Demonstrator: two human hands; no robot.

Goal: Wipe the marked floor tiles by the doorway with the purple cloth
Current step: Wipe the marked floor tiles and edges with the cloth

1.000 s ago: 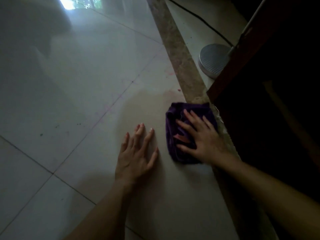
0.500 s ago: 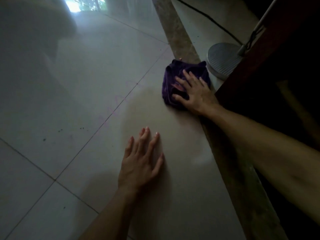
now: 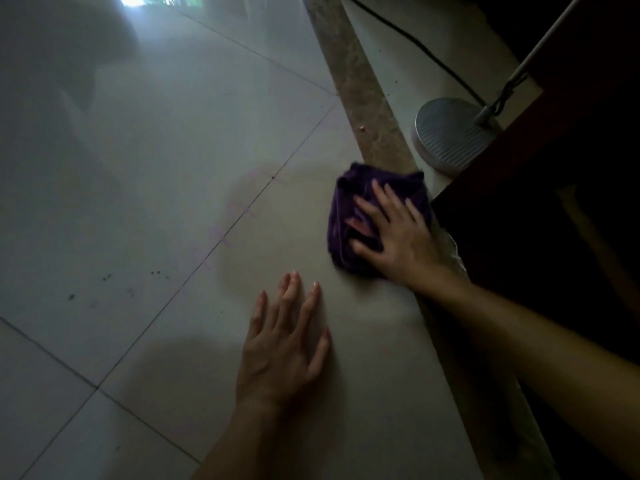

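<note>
A bunched purple cloth (image 3: 349, 202) lies on a pale floor tile (image 3: 214, 140) right beside the stone threshold strip (image 3: 360, 88). My right hand (image 3: 394, 237) presses flat on the cloth with fingers spread, covering its right half. My left hand (image 3: 284, 344) rests flat on the tile, nearer me and left of the cloth, holding nothing. Faint pink-purple marks (image 3: 225, 233) run along the grout line left of the cloth. A damp-looking patch surrounds the wiped area.
A dark wooden door or frame (image 3: 540, 209) stands at the right. A round grey lamp base (image 3: 450, 133) with a pole and a black cable (image 3: 415, 46) sits beyond the threshold. Dark specks (image 3: 104, 277) dot the left tile. Window glare shows at top left.
My right hand first pushed the cloth away along the threshold, then drew it back toward me. My left hand stayed planted on the tile.
</note>
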